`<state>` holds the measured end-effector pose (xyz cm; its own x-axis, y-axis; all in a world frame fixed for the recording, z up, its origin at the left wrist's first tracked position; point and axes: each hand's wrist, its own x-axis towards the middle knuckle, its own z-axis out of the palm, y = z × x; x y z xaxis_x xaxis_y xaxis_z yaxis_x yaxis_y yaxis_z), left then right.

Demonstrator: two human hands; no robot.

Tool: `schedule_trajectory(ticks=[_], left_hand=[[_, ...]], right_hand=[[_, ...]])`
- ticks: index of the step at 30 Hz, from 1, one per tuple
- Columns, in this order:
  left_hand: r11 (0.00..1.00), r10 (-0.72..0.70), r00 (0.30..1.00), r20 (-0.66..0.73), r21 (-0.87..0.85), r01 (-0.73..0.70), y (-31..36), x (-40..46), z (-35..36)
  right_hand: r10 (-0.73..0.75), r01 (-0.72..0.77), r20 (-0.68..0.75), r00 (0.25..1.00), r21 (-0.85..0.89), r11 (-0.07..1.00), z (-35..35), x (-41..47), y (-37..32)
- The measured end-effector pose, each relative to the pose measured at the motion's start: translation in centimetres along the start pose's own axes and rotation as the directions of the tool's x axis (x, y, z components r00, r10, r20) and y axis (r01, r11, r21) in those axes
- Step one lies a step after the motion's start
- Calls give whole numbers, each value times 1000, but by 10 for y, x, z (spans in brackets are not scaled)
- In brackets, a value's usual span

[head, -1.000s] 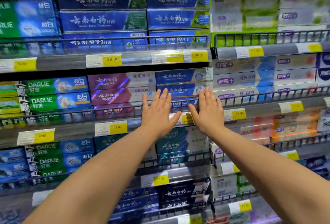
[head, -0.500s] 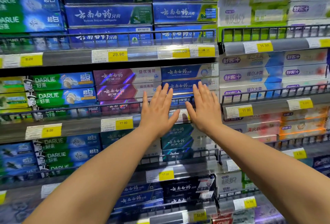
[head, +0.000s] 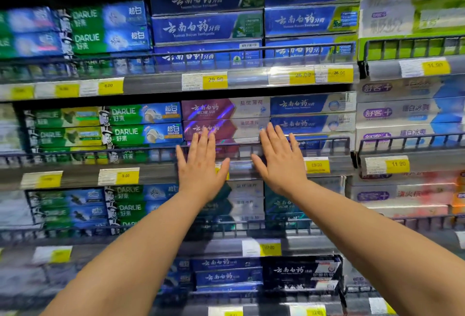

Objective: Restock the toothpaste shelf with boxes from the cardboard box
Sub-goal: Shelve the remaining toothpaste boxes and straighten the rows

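Both my hands are stretched flat toward the middle toothpaste shelf (head: 151,174). My left hand (head: 201,164) is open, its fingertips over the lower purple toothpaste box (head: 226,128) and the wire rail (head: 241,144). My right hand (head: 281,162) is open too, fingers spread, with its fingertips at the blue toothpaste boxes (head: 312,124) to the right. Neither hand holds a box. The cardboard box is out of view.
Shelves full of toothpaste boxes fill the view: green Darlie boxes (head: 141,122) at left, dark blue boxes (head: 206,26) on the shelf above, white boxes (head: 402,112) at right. Yellow price tags (head: 215,79) line each shelf edge. Dark boxes (head: 299,273) sit on a lower shelf.
The view has shifted left and blurred. Both hands have moved apart and slid left, the left one from the blue boxes to the purple boxes.
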<state>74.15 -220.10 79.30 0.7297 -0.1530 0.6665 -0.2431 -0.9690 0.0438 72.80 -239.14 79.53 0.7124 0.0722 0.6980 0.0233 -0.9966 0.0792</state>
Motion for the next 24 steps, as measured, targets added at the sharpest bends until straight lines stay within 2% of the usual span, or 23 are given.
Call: schedule_trajectory(ticks=[8, 14, 20, 24], left_hand=[[999, 19, 1000, -3, -51, -19, 0, 1, 3], [999, -5, 999, -48, -44, 3, -14, -2, -3], [997, -71, 993, -95, -47, 67, -69, -18, -10], [985, -125, 983, -137, -136, 106, -114, -24, -17]], right_hand=[[-4, 4, -56, 998, 17, 1000, 1, 0, -2], [-116, 126, -132, 984, 72, 989, -7, 7, -29], [-230, 240, -144, 962, 56, 969, -3, 17, -87], [-246, 255, -206, 947, 17, 967, 5, 22, -124]])
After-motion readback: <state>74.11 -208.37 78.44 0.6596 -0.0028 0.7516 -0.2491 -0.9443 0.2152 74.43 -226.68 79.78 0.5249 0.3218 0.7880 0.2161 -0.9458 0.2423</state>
